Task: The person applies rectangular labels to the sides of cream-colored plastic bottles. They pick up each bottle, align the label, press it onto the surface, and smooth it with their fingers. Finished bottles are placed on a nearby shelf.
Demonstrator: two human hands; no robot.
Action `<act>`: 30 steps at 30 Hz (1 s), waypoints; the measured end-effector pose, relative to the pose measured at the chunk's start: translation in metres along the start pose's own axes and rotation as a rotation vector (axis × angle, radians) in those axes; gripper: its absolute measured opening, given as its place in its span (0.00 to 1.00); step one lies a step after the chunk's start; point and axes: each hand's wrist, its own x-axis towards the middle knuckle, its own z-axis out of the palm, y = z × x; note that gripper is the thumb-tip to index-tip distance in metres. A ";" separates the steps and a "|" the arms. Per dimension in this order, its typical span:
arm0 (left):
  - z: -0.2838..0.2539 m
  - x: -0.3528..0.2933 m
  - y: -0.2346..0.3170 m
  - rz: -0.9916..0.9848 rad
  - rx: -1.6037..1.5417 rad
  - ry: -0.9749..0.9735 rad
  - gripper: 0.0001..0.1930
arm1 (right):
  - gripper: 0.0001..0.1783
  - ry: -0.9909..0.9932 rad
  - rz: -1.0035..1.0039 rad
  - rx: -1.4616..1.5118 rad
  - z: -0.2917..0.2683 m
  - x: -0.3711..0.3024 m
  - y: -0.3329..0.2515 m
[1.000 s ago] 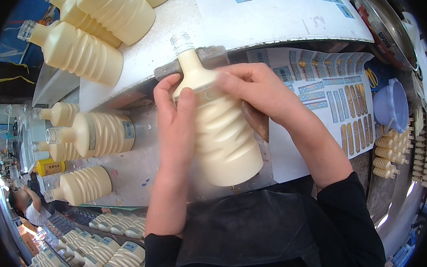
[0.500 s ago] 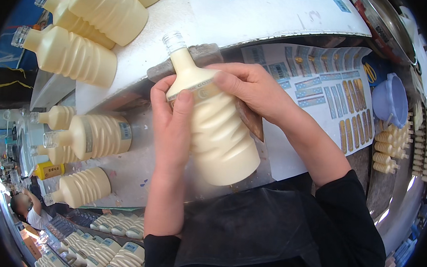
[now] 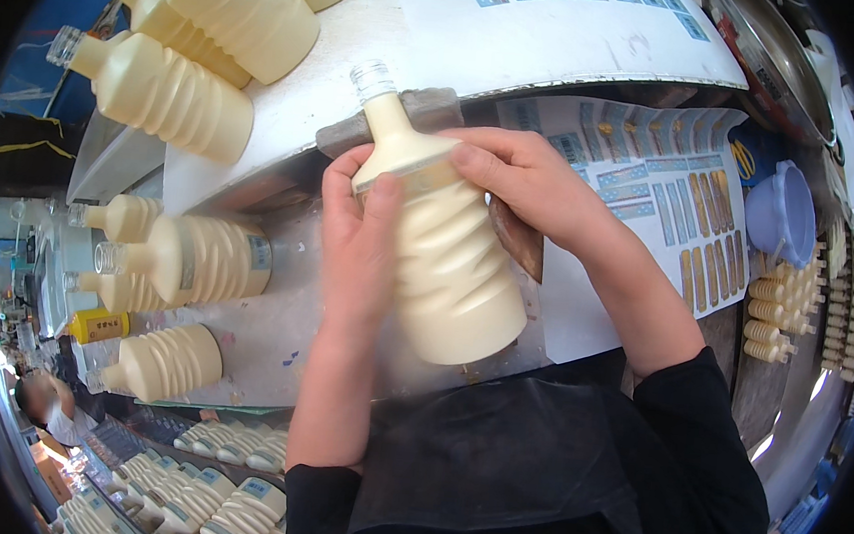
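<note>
A cream plastic bottle (image 3: 459, 305) with wavy ridges and a clear threaded neck lies tilted in front of me, neck pointing away. Around its shoulder runs a thin label band (image 3: 432, 179). My left hand (image 3: 354, 236) grips the left side of the shoulder, thumb at the band's left end. On the right side, my right hand (image 3: 529, 180) presses its thumb by the band's other end, fingers behind the bottle. A flat brown pointed piece (image 3: 517, 242) sticks out below my right palm, seemingly tucked in that hand. Behind the neck rests a grey block (image 3: 429, 114).
Label sheets (image 3: 633, 198) lie to the right; another sheet (image 3: 577, 23) is on the raised white surface. Several bottles (image 3: 173, 112) stand at upper left, more (image 3: 207, 260) on the left. A lilac bucket (image 3: 780, 215) stands at right. A person (image 3: 55, 408) is far left.
The whole view has shifted slightly, so most things sit a little further right. Both hands keep their hold on the bottle, and the band's lettering shows less clearly now.
</note>
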 end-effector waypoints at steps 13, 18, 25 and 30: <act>-0.015 -0.005 0.003 -0.010 0.028 -0.064 0.30 | 0.29 0.067 0.033 -0.025 0.010 -0.002 -0.004; -0.015 0.000 -0.013 0.054 0.015 -0.007 0.20 | 0.30 0.090 0.047 0.024 0.012 -0.002 -0.001; -0.018 0.000 -0.012 0.000 -0.194 -0.048 0.20 | 0.30 0.097 0.053 0.053 0.013 -0.004 -0.002; -0.024 0.006 -0.017 0.010 -0.182 -0.011 0.18 | 0.29 0.097 0.045 0.100 0.014 -0.004 -0.002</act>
